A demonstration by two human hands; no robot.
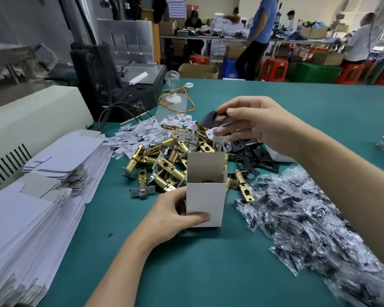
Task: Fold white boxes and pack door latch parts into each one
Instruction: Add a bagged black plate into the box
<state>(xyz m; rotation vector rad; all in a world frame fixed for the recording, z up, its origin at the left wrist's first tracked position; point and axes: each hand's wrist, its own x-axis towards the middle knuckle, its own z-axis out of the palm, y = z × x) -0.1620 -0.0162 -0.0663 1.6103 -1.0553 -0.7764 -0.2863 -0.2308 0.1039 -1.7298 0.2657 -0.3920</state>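
The dark plate (208, 119) was best turned edge-on and lowered straight into the open top of the white box (205, 196), it was judged. The plate was pinched in the right hand (255, 125), above the latch pile (164, 160). Below that hand and nearer, the box was gripped upright by the left hand (169, 216).

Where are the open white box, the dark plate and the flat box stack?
open white box (205, 202): head view, bare front wall.
dark plate (207, 120): head view, exposed left half.
flat box stack (27, 222): head view, top sheet.
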